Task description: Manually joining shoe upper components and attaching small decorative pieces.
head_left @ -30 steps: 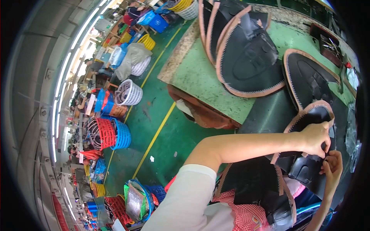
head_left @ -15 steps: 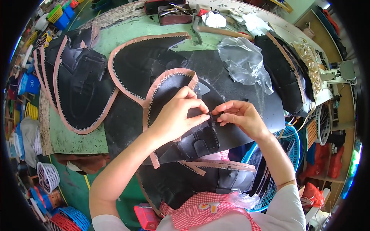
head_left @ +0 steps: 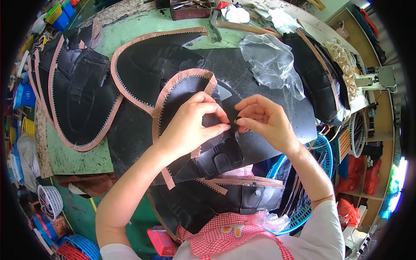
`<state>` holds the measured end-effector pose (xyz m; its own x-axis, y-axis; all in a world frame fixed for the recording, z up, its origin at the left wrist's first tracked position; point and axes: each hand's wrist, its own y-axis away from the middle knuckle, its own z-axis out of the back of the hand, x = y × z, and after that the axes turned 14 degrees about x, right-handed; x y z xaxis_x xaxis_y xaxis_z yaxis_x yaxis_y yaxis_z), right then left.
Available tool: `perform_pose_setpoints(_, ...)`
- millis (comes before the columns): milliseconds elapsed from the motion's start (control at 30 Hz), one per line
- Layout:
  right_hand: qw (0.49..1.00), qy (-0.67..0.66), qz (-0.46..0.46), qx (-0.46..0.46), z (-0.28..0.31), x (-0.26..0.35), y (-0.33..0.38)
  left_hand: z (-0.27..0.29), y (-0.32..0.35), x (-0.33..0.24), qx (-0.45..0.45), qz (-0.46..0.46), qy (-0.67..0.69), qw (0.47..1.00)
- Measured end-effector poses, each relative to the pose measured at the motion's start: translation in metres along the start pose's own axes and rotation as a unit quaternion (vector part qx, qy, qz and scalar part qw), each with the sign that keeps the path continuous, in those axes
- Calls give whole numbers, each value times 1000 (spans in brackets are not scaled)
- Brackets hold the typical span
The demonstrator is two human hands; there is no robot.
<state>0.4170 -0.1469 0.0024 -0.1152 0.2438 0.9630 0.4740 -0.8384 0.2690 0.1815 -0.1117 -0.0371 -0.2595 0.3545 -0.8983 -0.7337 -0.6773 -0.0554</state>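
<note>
In front of me lies a black shoe upper (head_left: pixel 184 86), edged with a pinkish zigzag-stitched band. My left hand (head_left: pixel 195 125) rests over it, with thumb and forefinger pinched at its right edge. What exactly sits between those fingertips is partly hidden. Just to the right, my right hand (head_left: pixel 266 123) pinches a small black scrap (head_left: pixel 238 118) between thumb and fingertips. A small gap separates the two hands. Below them, a raised panel with a tab (head_left: pixel 223 158) shows on the upper. A dark sheet (head_left: pixel 286 125) lies underneath.
Another edged upper (head_left: pixel 147 65) lies beyond, with a stack of them (head_left: pixel 82 104) at left and more (head_left: pixel 314 73) at right. A crumpled clear plastic bag (head_left: pixel 271 60), a hammer (head_left: pixel 247 28) and a tool box (head_left: pixel 190 11) are farther back. A blue basket (head_left: pixel 323 162) stands at lower right.
My right hand has drawn slightly upward and its fingertips now show a small black scrap. My left hand keeps its pinch. The whole view has shifted a little.
</note>
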Motion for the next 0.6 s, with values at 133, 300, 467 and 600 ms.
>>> perform_pose_setpoints(133,996,89,-1,-24,-8,3,-8,0,1,0,-13,-5,3,1000)
perform_pose_setpoints(300,976,217,16,-24,-14,14,-9,2,0,-2,-10,5,2,1000)
perform_pose_setpoints(467,959,281,27,-10,-13,14,-4,0,1,4,-6,-6,13,1000)
perform_pose_setpoints(600,950,310,39,-13,-11,9,5,-1,-4,-3,1,17,27,999)
